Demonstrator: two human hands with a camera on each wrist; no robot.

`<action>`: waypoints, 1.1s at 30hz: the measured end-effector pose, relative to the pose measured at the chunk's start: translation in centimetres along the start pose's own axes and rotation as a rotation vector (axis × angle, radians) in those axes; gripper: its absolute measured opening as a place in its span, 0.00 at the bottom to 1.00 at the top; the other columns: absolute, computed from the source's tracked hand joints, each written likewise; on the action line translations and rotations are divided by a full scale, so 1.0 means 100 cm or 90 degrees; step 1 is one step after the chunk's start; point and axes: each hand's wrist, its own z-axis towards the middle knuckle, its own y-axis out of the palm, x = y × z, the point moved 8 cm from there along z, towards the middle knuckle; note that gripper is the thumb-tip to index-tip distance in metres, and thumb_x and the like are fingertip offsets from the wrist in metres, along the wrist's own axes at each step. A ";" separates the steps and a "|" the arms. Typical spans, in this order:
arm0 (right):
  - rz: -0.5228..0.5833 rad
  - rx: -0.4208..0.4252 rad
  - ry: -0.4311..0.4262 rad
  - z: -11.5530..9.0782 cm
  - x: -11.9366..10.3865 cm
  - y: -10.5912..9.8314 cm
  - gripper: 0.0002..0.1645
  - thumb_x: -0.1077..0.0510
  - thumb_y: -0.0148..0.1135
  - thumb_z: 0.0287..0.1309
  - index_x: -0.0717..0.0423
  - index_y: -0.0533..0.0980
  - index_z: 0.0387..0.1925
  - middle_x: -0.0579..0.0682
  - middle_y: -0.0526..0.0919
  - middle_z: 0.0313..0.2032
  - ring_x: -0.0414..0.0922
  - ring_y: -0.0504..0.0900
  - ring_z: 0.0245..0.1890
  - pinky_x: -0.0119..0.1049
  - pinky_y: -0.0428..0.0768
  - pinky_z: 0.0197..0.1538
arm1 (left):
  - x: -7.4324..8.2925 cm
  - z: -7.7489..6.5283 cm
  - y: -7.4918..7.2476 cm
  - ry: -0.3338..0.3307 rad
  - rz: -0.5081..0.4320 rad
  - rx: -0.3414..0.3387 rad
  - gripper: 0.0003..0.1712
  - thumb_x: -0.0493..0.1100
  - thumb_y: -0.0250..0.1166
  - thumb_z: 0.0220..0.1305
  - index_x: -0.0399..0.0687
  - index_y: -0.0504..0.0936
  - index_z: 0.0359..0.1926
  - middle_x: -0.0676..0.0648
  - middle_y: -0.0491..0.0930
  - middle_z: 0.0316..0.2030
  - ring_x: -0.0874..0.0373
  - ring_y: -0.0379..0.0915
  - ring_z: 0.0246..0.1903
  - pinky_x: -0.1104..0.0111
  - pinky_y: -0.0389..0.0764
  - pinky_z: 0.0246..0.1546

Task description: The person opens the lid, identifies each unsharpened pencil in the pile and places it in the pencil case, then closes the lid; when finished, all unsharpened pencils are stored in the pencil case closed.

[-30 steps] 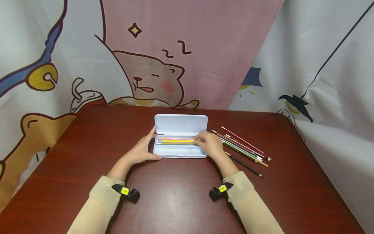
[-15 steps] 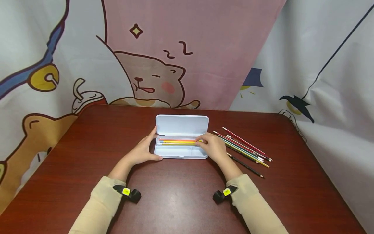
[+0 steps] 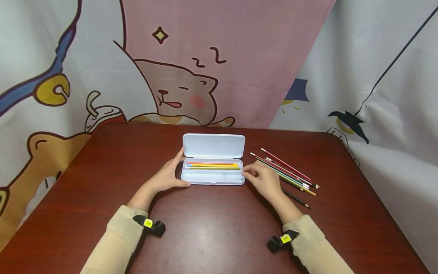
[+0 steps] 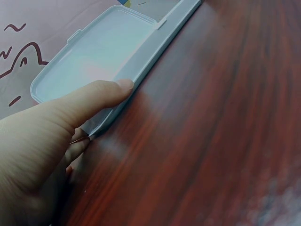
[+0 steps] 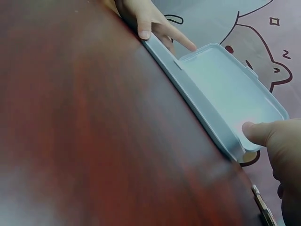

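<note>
A white pencil case [image 3: 202, 177] lies on the table with its lid [image 3: 213, 145] standing up at the back. Several pencils [image 3: 212, 166], orange and yellow among them, lie side by side in its rear compartment. My left hand [image 3: 163, 177] holds the case's left end; its thumb [image 4: 110, 92] presses the front wall in the left wrist view. At the right end, my right hand [image 3: 265, 179] hovers with thumb and index finger at the rim and nothing visible between them. The right wrist view shows its thumb [image 5: 256, 133] overlapping the lid.
To the right of the case lies a loose pile of colored pencils [image 3: 286, 164], partly behind my right hand. A black pencil [image 3: 297, 199] lies nearer, its left end hidden. A printed curtain [image 3: 260, 76] hangs behind the brown table [image 3: 212, 236].
My right hand has let go of a yellow pencil in the case and drawn back to the right, past the case's end. The left hand keeps its place.
</note>
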 end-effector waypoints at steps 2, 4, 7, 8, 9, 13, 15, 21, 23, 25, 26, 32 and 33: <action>-0.001 0.005 -0.002 -0.005 0.002 -0.006 0.08 0.54 0.75 0.47 0.46 0.85 0.32 0.35 0.67 0.21 0.35 0.65 0.19 0.34 0.61 0.19 | 0.000 0.000 0.000 0.000 0.001 0.001 0.76 0.42 0.82 0.38 0.49 0.35 0.76 0.41 0.69 0.63 0.50 0.58 0.64 0.51 0.50 0.65; -0.002 0.010 -0.002 -0.011 0.006 -0.013 0.08 0.54 0.75 0.46 0.46 0.85 0.32 0.35 0.69 0.22 0.35 0.66 0.20 0.33 0.62 0.20 | 0.001 0.000 0.000 0.001 -0.001 0.002 0.75 0.42 0.82 0.38 0.49 0.35 0.76 0.41 0.69 0.63 0.50 0.59 0.64 0.51 0.50 0.65; -0.002 0.020 0.004 -0.019 0.015 -0.023 0.09 0.55 0.76 0.46 0.46 0.85 0.32 0.35 0.71 0.22 0.34 0.67 0.21 0.33 0.62 0.20 | 0.002 0.000 0.000 0.010 -0.002 0.005 0.75 0.42 0.81 0.38 0.48 0.36 0.76 0.40 0.69 0.62 0.49 0.59 0.63 0.51 0.50 0.65; -0.004 0.024 0.004 -0.022 0.018 -0.027 0.09 0.55 0.76 0.45 0.46 0.85 0.32 0.35 0.72 0.22 0.34 0.67 0.21 0.33 0.63 0.20 | 0.003 0.000 -0.001 0.015 -0.002 0.008 0.75 0.42 0.81 0.37 0.47 0.36 0.76 0.39 0.69 0.62 0.48 0.59 0.63 0.50 0.50 0.64; -0.005 0.029 0.005 -0.024 0.020 -0.030 0.09 0.55 0.76 0.45 0.46 0.85 0.32 0.35 0.72 0.22 0.34 0.67 0.21 0.32 0.63 0.20 | 0.003 0.000 -0.001 0.020 -0.002 0.009 0.75 0.42 0.82 0.37 0.46 0.36 0.76 0.39 0.69 0.62 0.48 0.60 0.63 0.49 0.50 0.64; -0.017 0.051 0.008 -0.036 0.031 -0.045 0.09 0.56 0.77 0.43 0.46 0.85 0.31 0.34 0.71 0.21 0.34 0.67 0.20 0.33 0.63 0.20 | 0.004 0.000 -0.001 0.026 -0.009 0.010 0.75 0.42 0.82 0.36 0.45 0.36 0.76 0.38 0.69 0.62 0.47 0.60 0.63 0.49 0.50 0.64; -0.024 0.060 0.014 -0.042 0.037 -0.053 0.10 0.57 0.77 0.43 0.46 0.85 0.31 0.34 0.71 0.21 0.35 0.66 0.19 0.33 0.62 0.20 | 0.004 0.000 -0.001 0.025 -0.011 0.007 0.76 0.42 0.82 0.36 0.46 0.36 0.76 0.38 0.69 0.62 0.47 0.59 0.63 0.49 0.50 0.64; -0.050 0.066 0.046 -0.060 0.058 -0.072 0.10 0.58 0.76 0.43 0.46 0.85 0.32 0.34 0.70 0.21 0.34 0.65 0.20 0.33 0.60 0.20 | 0.004 0.000 -0.002 0.028 -0.005 0.004 0.76 0.41 0.82 0.36 0.46 0.35 0.76 0.38 0.69 0.62 0.47 0.60 0.63 0.50 0.50 0.64; -0.063 0.064 0.060 -0.065 0.065 -0.078 0.10 0.58 0.76 0.44 0.45 0.85 0.32 0.34 0.69 0.21 0.34 0.63 0.19 0.33 0.60 0.20 | 0.005 0.000 -0.002 0.028 -0.005 0.005 0.76 0.41 0.82 0.36 0.45 0.35 0.76 0.38 0.69 0.62 0.47 0.60 0.63 0.50 0.50 0.64; -0.075 0.062 0.075 -0.070 0.071 -0.084 0.11 0.57 0.76 0.44 0.45 0.85 0.33 0.34 0.68 0.21 0.35 0.62 0.19 0.33 0.59 0.20 | 0.005 0.000 -0.002 0.025 -0.005 0.004 0.76 0.41 0.82 0.36 0.46 0.35 0.76 0.38 0.69 0.62 0.48 0.60 0.63 0.51 0.50 0.65; -0.080 0.061 0.082 -0.073 0.074 -0.087 0.11 0.57 0.76 0.44 0.46 0.85 0.33 0.35 0.67 0.21 0.35 0.62 0.18 0.33 0.59 0.20 | 0.005 0.000 -0.002 0.023 -0.004 0.003 0.76 0.41 0.82 0.36 0.46 0.35 0.76 0.38 0.69 0.62 0.48 0.60 0.63 0.51 0.50 0.65; -0.095 0.058 0.119 -0.090 0.090 -0.103 0.11 0.57 0.75 0.46 0.47 0.85 0.35 0.36 0.68 0.22 0.34 0.62 0.19 0.33 0.59 0.20 | 0.003 0.000 0.000 0.019 0.003 0.002 0.76 0.42 0.82 0.37 0.47 0.35 0.76 0.39 0.69 0.62 0.49 0.59 0.64 0.52 0.50 0.65; -0.099 0.058 0.122 -0.092 0.092 -0.106 0.11 0.57 0.75 0.46 0.47 0.85 0.35 0.36 0.68 0.22 0.34 0.62 0.20 0.33 0.59 0.20 | 0.003 0.000 0.000 0.019 0.003 0.002 0.76 0.42 0.82 0.37 0.47 0.35 0.76 0.39 0.69 0.62 0.49 0.59 0.64 0.51 0.50 0.65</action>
